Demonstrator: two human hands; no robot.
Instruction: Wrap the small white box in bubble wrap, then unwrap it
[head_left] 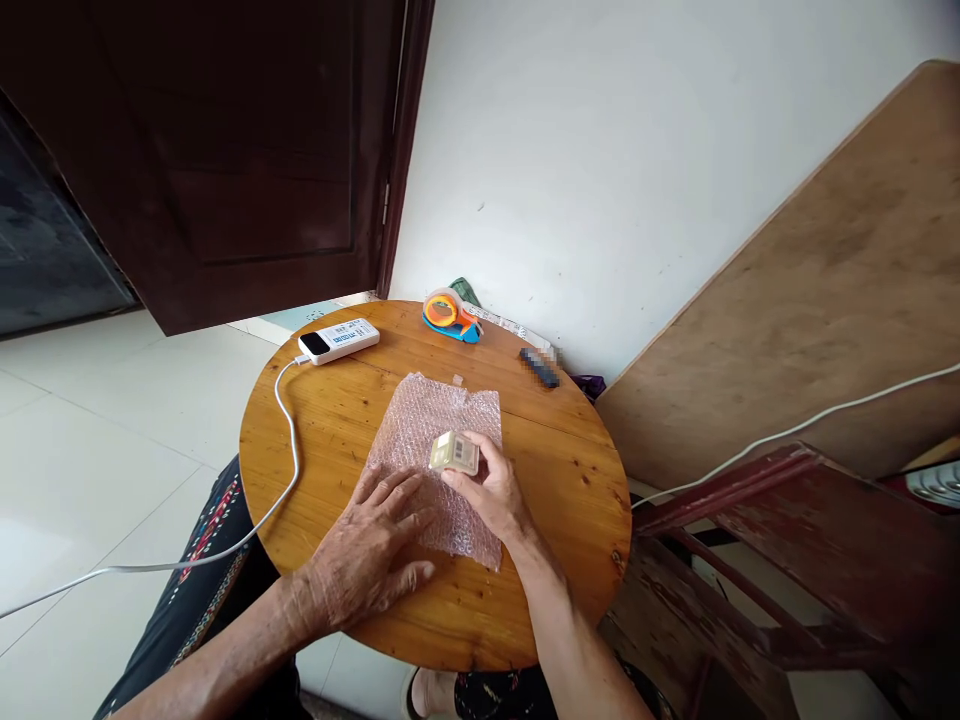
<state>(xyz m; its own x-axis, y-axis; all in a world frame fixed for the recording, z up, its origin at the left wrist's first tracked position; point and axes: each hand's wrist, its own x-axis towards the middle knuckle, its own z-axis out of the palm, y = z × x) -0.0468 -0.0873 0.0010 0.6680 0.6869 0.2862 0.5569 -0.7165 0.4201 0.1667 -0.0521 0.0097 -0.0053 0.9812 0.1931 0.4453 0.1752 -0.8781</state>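
A sheet of bubble wrap point(427, 415) lies flat on the round wooden table point(562, 480). My left hand point(379, 540) rests with fingers spread over the sheet's lower left part, palm down. Between the thumb and fingers of my right hand point(495, 490) is a small beige box point(454, 454) with printed labels, held over the middle of the bubble wrap. Whether the box touches the sheet I cannot tell.
A tape dispenser point(450, 315) with orange hub stands at the table's back edge. Near it lies a dark, blurred-out object point(539, 368). On the back left is a white device point(340, 341) with a white cable point(295, 440) running off the table. A wall point(637, 150) rises behind.
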